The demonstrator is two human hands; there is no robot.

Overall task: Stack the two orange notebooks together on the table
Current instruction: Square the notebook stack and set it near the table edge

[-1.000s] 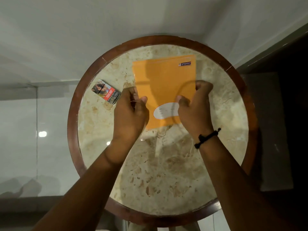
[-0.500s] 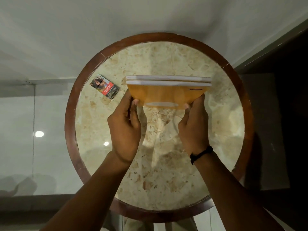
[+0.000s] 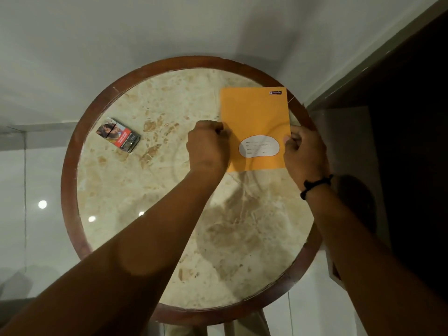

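Note:
An orange notebook [image 3: 254,117] with a white oval label lies flat at the far right of the round marble table [image 3: 169,214], its right edge over the wooden rim. Only one cover shows from above; I cannot tell whether the second notebook lies under it. My left hand [image 3: 208,146] grips the notebook's left edge with curled fingers. My right hand [image 3: 305,151], with a black wrist band, pinches its right edge.
A small printed card box [image 3: 118,135] lies at the table's left side. The brown wooden rim [image 3: 70,190] circles the marble top. A dark wall or cabinet [image 3: 400,166] stands close on the right. Glossy white floor surrounds the table.
Half a second ago both hands held the two notebooks on edge at the table's middle. Now the orange cover lies flat, shifted to the far right of the table.

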